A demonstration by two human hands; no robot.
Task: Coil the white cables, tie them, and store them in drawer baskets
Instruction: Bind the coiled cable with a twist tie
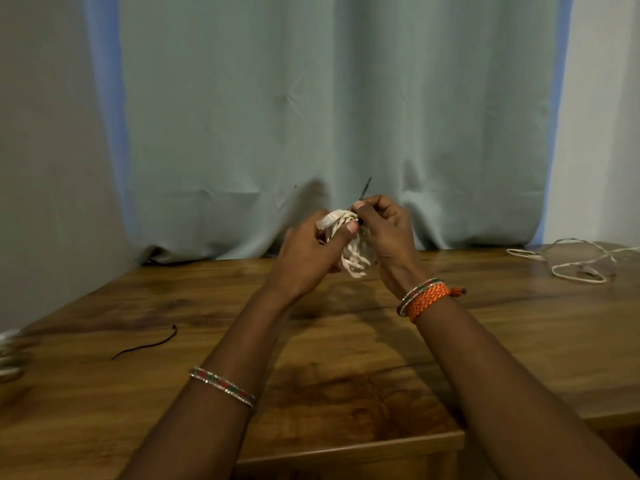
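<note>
Tying step: L hand gripping coiled white cable, R hand pinching black tie; next, prob. cinch tight.

We counted two white cables, one coiled bundle and one loose cable, two black ties, and three bracelets.

No text, label, brand or number can be read anywhere
</note>
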